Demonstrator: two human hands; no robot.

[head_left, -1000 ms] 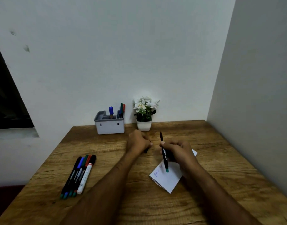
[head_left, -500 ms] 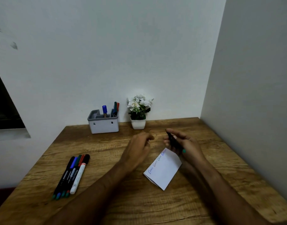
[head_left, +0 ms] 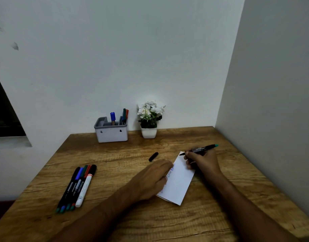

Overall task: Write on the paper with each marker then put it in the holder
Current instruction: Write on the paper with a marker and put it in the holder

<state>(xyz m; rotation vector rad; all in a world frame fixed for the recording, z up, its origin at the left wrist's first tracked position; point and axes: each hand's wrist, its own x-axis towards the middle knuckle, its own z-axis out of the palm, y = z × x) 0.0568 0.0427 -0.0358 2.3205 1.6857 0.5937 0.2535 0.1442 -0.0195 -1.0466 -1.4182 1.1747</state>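
Right hand: the right hand [head_left: 201,160] pinches the marker [head_left: 199,149], tip at the paper's far corner.
Left hand: the left hand [head_left: 154,177] lies flat, fingers straight, pressing the paper [head_left: 179,182] onto the counter [head_left: 115,158].
Cap: the cap [head_left: 153,156] lies beside the paper.
Holder: the holder [head_left: 111,131] stands by the wall.

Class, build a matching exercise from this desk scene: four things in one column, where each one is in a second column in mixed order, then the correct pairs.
Things
1. marker cap
2. marker
3. paper
4. holder

Places
A. at the back of the desk, left of the flower pot
B. gripped in the right hand
C. loose on the desk beyond the left hand
D. pressed flat under the left hand

Pairs: 1-C, 2-B, 3-D, 4-A
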